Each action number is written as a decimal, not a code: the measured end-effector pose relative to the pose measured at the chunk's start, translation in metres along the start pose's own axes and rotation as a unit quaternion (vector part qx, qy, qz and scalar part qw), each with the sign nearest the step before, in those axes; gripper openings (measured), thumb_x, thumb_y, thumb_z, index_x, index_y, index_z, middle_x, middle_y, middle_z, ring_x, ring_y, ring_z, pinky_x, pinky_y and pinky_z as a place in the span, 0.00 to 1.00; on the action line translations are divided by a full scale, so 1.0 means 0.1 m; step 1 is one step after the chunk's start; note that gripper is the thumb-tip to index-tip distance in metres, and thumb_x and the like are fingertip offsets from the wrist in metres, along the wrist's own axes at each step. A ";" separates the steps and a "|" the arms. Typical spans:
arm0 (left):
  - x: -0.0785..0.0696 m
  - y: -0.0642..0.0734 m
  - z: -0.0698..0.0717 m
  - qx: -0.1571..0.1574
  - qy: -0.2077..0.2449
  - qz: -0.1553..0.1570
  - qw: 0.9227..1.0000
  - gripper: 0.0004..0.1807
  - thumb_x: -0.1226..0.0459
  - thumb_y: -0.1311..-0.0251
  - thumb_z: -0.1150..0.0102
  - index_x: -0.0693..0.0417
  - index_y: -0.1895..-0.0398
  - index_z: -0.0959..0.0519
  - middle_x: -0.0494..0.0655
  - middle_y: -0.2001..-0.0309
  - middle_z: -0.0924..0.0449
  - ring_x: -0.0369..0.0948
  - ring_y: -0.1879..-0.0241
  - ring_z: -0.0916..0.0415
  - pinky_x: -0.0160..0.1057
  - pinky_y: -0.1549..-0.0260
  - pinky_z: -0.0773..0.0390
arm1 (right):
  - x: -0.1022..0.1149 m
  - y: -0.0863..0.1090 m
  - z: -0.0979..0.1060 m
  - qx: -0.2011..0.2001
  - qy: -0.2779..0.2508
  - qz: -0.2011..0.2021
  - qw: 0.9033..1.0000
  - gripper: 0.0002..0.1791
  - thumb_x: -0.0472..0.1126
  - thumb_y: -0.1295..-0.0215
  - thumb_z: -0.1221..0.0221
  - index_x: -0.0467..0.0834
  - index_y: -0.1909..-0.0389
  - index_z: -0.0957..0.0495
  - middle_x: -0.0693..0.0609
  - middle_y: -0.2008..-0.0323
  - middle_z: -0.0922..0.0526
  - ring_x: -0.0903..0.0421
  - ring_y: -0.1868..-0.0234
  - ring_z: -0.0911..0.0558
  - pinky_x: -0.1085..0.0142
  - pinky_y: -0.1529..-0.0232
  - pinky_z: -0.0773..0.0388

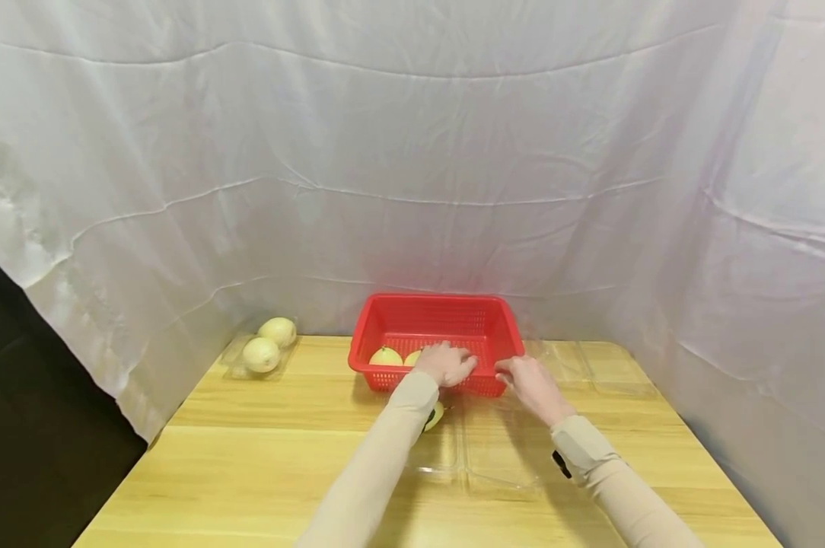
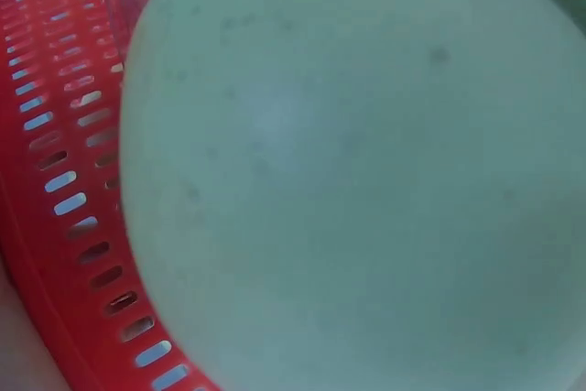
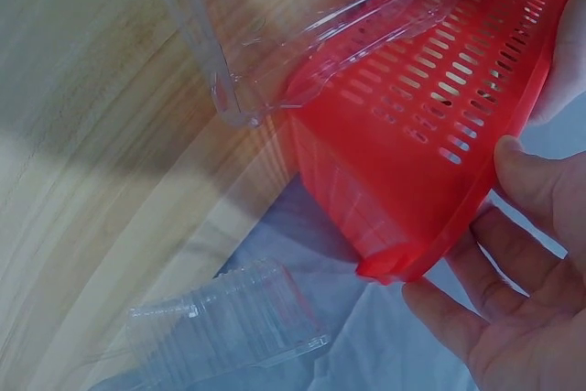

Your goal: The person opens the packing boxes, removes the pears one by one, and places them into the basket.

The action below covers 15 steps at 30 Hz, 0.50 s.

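Note:
A red plastic basket with slotted walls stands near the back of the table, pale yellow pears inside it. My left hand lies over its front rim, fingers pointing down; what they hold is hidden. At the front right corner my right hand grips the rim, its thumb outside. Below my left wrist a pear lies in an open clear plastic clamshell in front of the basket. In the left wrist view a pear fills most of the picture.
Two pears sit in a clear container at the back left. Another clear clamshell lies at the back right. A pale curtain hangs behind and beside the wooden table.

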State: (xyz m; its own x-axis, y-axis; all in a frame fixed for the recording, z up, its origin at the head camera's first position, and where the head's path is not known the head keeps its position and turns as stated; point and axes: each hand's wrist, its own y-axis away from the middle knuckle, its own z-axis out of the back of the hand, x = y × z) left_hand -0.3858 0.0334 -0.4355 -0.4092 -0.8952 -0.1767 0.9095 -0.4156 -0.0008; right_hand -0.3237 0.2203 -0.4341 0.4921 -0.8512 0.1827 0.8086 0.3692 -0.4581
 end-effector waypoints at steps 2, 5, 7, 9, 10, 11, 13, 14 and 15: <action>0.01 -0.02 -0.02 -0.015 -0.002 -0.007 1.000 0.28 0.44 0.28 0.70 0.36 0.33 0.29 0.46 0.32 0.30 0.48 0.32 0.35 0.51 0.37 0.32 | 0.01 0.00 0.01 -0.001 0.000 0.002 1.000 0.06 0.33 0.42 0.34 0.37 0.63 0.15 0.44 0.69 0.13 0.50 0.70 0.17 0.55 0.65 0.19; 0.03 -0.02 -0.02 -0.033 0.007 -0.019 0.999 0.24 0.50 0.27 0.63 0.42 0.34 0.27 0.51 0.33 0.30 0.49 0.34 0.32 0.49 0.39 0.29 | 0.02 0.00 0.01 -0.001 0.000 0.004 1.000 0.07 0.33 0.42 0.34 0.37 0.63 0.15 0.44 0.69 0.13 0.50 0.70 0.17 0.55 0.64 0.18; 0.06 0.01 0.00 -0.050 0.011 -0.037 0.998 0.22 0.55 0.29 0.57 0.46 0.37 0.25 0.52 0.37 0.28 0.48 0.37 0.29 0.46 0.41 0.27 | 0.02 0.00 0.01 0.001 -0.002 0.000 1.000 0.07 0.33 0.42 0.34 0.37 0.62 0.15 0.44 0.69 0.13 0.50 0.70 0.17 0.55 0.64 0.18; 0.09 0.07 0.05 -0.071 0.011 -0.062 0.995 0.19 0.60 0.31 0.52 0.49 0.40 0.23 0.51 0.42 0.25 0.46 0.42 0.26 0.43 0.44 0.25 | 0.02 0.00 0.00 0.002 -0.001 -0.004 1.000 0.07 0.33 0.42 0.34 0.37 0.62 0.15 0.45 0.69 0.14 0.50 0.69 0.17 0.55 0.63 0.18; 0.11 0.10 0.07 -0.082 0.010 -0.074 0.994 0.18 0.62 0.32 0.51 0.51 0.42 0.22 0.50 0.45 0.24 0.45 0.45 0.25 0.42 0.45 0.24 | 0.02 0.00 0.00 0.002 0.000 -0.006 1.000 0.07 0.33 0.42 0.34 0.37 0.62 0.15 0.45 0.69 0.14 0.50 0.69 0.17 0.55 0.63 0.18; 0.14 0.12 0.09 -0.093 0.007 -0.087 0.992 0.17 0.64 0.34 0.50 0.52 0.43 0.21 0.50 0.47 0.23 0.44 0.46 0.24 0.41 0.46 0.24 | 0.01 0.00 -0.01 0.002 0.001 -0.007 1.000 0.07 0.33 0.42 0.34 0.37 0.62 0.15 0.45 0.69 0.14 0.50 0.69 0.17 0.54 0.63 0.19; 0.18 0.18 0.12 -0.113 0.004 -0.106 0.988 0.17 0.67 0.36 0.48 0.53 0.46 0.20 0.49 0.49 0.21 0.44 0.47 0.24 0.39 0.45 0.24 | 0.01 0.00 -0.01 0.000 0.003 -0.008 1.000 0.07 0.32 0.42 0.34 0.37 0.62 0.15 0.45 0.69 0.14 0.50 0.69 0.17 0.54 0.63 0.19; 0.21 0.20 0.13 -0.119 0.001 -0.112 0.986 0.17 0.68 0.37 0.47 0.53 0.46 0.19 0.48 0.49 0.20 0.43 0.48 0.24 0.39 0.45 0.24 | 0.01 0.01 -0.02 -0.001 0.004 -0.007 1.000 0.07 0.32 0.42 0.34 0.37 0.62 0.15 0.45 0.69 0.14 0.49 0.68 0.17 0.54 0.62 0.19; 0.23 0.22 0.14 -0.127 0.001 -0.118 0.985 0.16 0.69 0.37 0.46 0.53 0.47 0.19 0.48 0.50 0.19 0.44 0.48 0.23 0.39 0.45 0.24 | 0.02 0.01 -0.02 -0.002 0.004 -0.007 1.000 0.07 0.32 0.42 0.34 0.37 0.62 0.15 0.45 0.69 0.14 0.49 0.68 0.17 0.54 0.62 0.18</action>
State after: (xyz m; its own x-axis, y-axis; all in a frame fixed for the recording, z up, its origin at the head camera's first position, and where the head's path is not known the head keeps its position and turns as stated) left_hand -0.3759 0.0011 -0.4261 -0.6122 -0.7775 -0.1440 0.7776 -0.5589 -0.2881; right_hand -0.3222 0.2189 -0.4359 0.4777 -0.8596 0.1815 0.8141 0.3555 -0.4591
